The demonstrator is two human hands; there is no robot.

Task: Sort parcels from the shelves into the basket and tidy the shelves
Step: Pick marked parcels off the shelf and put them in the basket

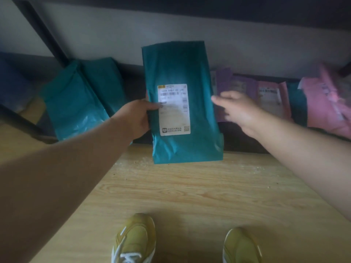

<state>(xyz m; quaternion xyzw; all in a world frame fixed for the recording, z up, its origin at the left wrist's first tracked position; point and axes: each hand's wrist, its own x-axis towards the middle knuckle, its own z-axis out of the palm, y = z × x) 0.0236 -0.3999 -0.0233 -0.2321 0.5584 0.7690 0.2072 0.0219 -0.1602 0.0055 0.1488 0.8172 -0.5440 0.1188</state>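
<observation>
Held item: one teal parcel [180, 73], upright, label side towards the camera. It is in front of the low shelf [243, 141]; its lower edge shows against the wooden floor [190, 190] and its top against the grey wall [171, 23]. A white shipping label [173, 109] with barcodes sits on its face; the print is too blurred to read.

Left hand [138, 118]: grip clamped on the left edge of the teal parcel, thumb lying across the edge of the label, the other fingers hidden behind the parcel.

Right hand [239, 111]: grip apart, fingers stretched out and holding nothing. It is blurred and lies just beside the right edge of the teal parcel, in front of the purple parcels [237, 84]. Contact with either cannot be judged.

Shelf contents, left to right: two teal bags [76, 103] leaning to the left of the held parcel; the purple parcels; a pink parcel with a white label [269, 99], standing on edge; a narrow dark teal one squeezed in next; a crumpled pink bag [326, 107] at the far right. A dark shelf post [43, 35] slants across the upper left.

Floor: pale wood grain. Two yellow-green shoes at the bottom edge, left shoe [134, 242] and right shoe [241, 245], toes towards the shelf
</observation>
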